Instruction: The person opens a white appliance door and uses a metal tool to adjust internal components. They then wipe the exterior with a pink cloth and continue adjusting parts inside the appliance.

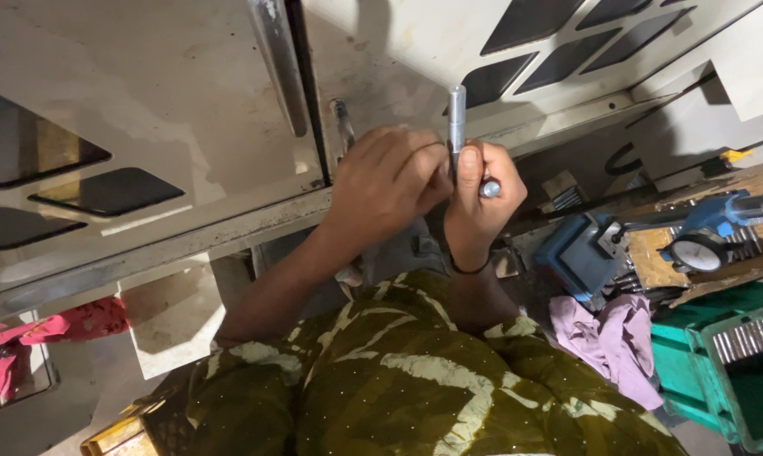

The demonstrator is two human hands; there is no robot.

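Observation:
My right hand [480, 196] is closed around a slim silver metal measuring tool [457, 114], whose cylindrical end sticks up above my fist; a shiny round part shows beside my fingers. My left hand [388, 181] is curled against it from the left, its fingertips touching the tool next to my right thumb. The part of the tool between my hands is hidden. A dark band circles my right wrist. Both hands are raised in front of a beige machine door [170, 110], above my olive patterned sleeves.
The machine doors have dark angled windows and a metal handle [277, 63]. To the right are a blue stand with a dial gauge [696, 251], a lilac cloth [611, 336] and green crates [723, 371] with metal parts. A red cloth [35, 333] hangs at left.

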